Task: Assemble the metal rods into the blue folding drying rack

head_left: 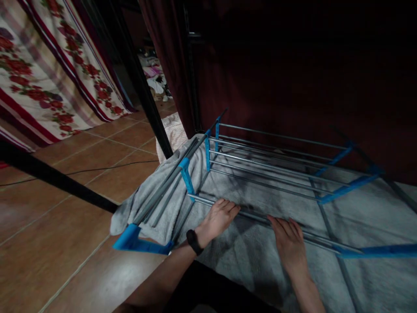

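Note:
A rack of thin grey metal rods joined by blue plastic brackets lies on a grey blanket. My left hand, with a black band on its wrist, is wrapped over the near metal rods, left of their middle. A little to the right, my right hand grips the same rods, its fingers curled over the top. On the left end of the rack, several loose-looking rods run down to a blue corner piece. Another blue bracket meets the near rods at the right.
Black frame posts rise at the left and cross low beside the blanket. A dark red curtain hangs behind the rack. Floral fabric hangs at the far left, above a tiled floor with a black cable.

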### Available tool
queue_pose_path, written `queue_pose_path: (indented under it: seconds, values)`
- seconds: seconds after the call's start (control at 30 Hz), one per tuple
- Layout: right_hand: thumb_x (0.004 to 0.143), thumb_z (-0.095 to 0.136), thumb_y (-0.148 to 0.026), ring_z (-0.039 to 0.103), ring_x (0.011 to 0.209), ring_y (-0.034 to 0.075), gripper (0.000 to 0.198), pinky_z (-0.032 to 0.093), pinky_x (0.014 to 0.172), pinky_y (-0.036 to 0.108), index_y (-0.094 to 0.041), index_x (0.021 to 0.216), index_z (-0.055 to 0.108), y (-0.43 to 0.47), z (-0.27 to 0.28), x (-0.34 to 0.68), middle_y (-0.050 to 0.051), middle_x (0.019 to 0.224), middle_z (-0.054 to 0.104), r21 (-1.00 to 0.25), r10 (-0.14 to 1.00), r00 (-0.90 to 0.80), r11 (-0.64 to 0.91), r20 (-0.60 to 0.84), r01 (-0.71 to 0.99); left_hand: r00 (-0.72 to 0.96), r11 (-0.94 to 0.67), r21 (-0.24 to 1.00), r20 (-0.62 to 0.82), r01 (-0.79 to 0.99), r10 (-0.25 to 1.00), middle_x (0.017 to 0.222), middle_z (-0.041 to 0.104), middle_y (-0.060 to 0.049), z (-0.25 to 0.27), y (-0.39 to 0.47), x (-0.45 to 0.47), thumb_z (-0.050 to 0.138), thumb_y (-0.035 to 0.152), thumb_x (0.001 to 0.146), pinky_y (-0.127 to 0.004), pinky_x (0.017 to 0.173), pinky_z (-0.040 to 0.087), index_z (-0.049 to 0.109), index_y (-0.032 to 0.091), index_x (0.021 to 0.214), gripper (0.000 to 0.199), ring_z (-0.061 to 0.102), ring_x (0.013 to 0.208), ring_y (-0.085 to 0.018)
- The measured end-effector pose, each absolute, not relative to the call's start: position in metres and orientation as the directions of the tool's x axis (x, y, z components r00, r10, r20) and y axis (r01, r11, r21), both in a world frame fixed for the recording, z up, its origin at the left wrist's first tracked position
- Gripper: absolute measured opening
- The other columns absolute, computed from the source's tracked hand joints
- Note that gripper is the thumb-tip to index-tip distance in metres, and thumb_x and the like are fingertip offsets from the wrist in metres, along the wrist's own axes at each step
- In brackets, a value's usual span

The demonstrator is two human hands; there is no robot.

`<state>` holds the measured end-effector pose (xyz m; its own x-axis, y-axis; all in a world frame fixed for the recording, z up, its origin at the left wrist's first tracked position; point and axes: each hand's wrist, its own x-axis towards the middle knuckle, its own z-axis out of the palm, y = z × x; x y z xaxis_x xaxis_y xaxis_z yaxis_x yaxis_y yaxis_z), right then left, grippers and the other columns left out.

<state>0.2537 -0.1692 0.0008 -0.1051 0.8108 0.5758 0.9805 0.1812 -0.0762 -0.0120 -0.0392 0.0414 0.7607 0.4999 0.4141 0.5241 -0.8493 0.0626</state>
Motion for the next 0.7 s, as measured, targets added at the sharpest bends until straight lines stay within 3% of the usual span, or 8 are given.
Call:
queue_pose_path:
  seconds: [0.17, 0.23, 0.3, 0.37, 0.43, 0.53, 0.6, 0.7]
  values:
    - [0.098, 0.045, -0.009, 0.069, 0.107, 0.026, 0.051, 0.045, 0.112, 0.049, -0.025, 0.143, 0.062, -0.169, -0.002, 0.261, 0.007, 0.114, 0.077, -0.064, 0.797, -0.127, 0.203, 0.590, 0.977, 0.650, -0.842, 0.106, 0.587, 0.529, 0.482, 0.127, 0.072, -0.010, 0.042, -0.048, -0.024, 0.052, 0.013, 0.103, -0.044, 0.106, 0.048, 0.061, 0.023, 0.141, 0.040, 0.066, 0.119, -0.024]
    - [0.098, 0.046, -0.009, 0.069, 0.107, 0.027, 0.050, 0.046, 0.111, 0.049, -0.024, 0.143, 0.062, -0.168, -0.003, 0.262, 0.008, 0.115, 0.077, -0.056, 0.793, -0.135, 0.208, 0.594, 0.977, 0.548, -0.812, 0.127, 0.678, 0.570, 0.491, 0.128, 0.071, -0.010, 0.035, -0.056, -0.034, 0.056, 0.013, 0.101, -0.047, 0.111, 0.046, 0.060, 0.024, 0.142, 0.042, 0.064, 0.124, -0.026]
    - [0.098, 0.046, -0.009, 0.069, 0.106, 0.027, 0.049, 0.046, 0.111, 0.048, -0.023, 0.142, 0.062, -0.168, -0.003, 0.264, 0.008, 0.114, 0.077, -0.050, 0.788, -0.141, 0.213, 0.600, 0.976, 0.386, -0.750, 0.211, 0.753, 0.627, 0.534, 0.122, 0.071, -0.009, 0.023, -0.064, -0.045, 0.060, 0.015, 0.099, -0.048, 0.107, 0.048, 0.063, 0.025, 0.135, 0.037, 0.065, 0.119, -0.026]
    - [0.098, 0.045, -0.009, 0.069, 0.106, 0.026, 0.048, 0.046, 0.111, 0.048, -0.023, 0.141, 0.063, -0.167, -0.003, 0.264, 0.008, 0.114, 0.077, -0.046, 0.786, -0.146, 0.216, 0.600, 0.975, 0.134, -0.638, 0.391, 0.777, 0.664, 0.616, 0.116, 0.069, -0.009, 0.009, -0.067, -0.055, 0.063, 0.020, 0.099, -0.048, 0.101, 0.051, 0.065, 0.025, 0.123, 0.025, 0.065, 0.113, -0.027]
    - [0.098, 0.044, -0.008, 0.069, 0.106, 0.026, 0.049, 0.046, 0.110, 0.048, -0.024, 0.140, 0.063, -0.166, -0.002, 0.265, 0.008, 0.115, 0.077, -0.039, 0.787, -0.149, 0.214, 0.599, 0.976, -0.183, -0.480, 0.635, 0.698, 0.605, 0.692, 0.112, 0.066, -0.008, -0.002, -0.062, -0.064, 0.063, 0.029, 0.100, -0.048, 0.098, 0.052, 0.063, 0.025, 0.116, 0.016, 0.064, 0.109, -0.027]
    - [0.098, 0.044, -0.008, 0.069, 0.104, 0.026, 0.050, 0.046, 0.109, 0.047, -0.024, 0.141, 0.063, -0.165, 0.000, 0.264, 0.007, 0.114, 0.077, -0.034, 0.780, -0.144, 0.208, 0.608, 0.978, -0.533, -0.270, 0.902, 0.419, 0.336, 0.735, 0.116, 0.063, -0.007, -0.006, -0.043, -0.073, 0.062, 0.043, 0.101, -0.042, 0.101, 0.052, 0.059, 0.027, 0.117, 0.023, 0.063, 0.111, -0.024]
    - [0.098, 0.045, -0.009, 0.069, 0.103, 0.026, 0.050, 0.047, 0.109, 0.047, -0.025, 0.141, 0.063, -0.165, 0.000, 0.264, 0.007, 0.113, 0.077, -0.038, 0.774, -0.137, 0.204, 0.618, 0.978, -0.606, -0.233, 0.958, 0.285, 0.164, 0.743, 0.121, 0.064, -0.007, 0.000, -0.027, -0.076, 0.060, 0.050, 0.101, -0.038, 0.104, 0.051, 0.059, 0.028, 0.120, 0.029, 0.063, 0.115, -0.022]
    - [0.097, 0.045, -0.008, 0.069, 0.103, 0.026, 0.053, 0.047, 0.107, 0.047, -0.026, 0.143, 0.062, -0.166, -0.002, 0.265, 0.007, 0.114, 0.077, -0.038, 0.782, -0.137, 0.200, 0.608, 0.979, -0.594, -0.254, 0.967, 0.219, 0.026, 0.774, 0.119, 0.069, -0.008, 0.012, -0.007, -0.075, 0.056, 0.059, 0.100, -0.037, 0.106, 0.050, 0.066, 0.025, 0.116, 0.039, 0.066, 0.114, -0.022]
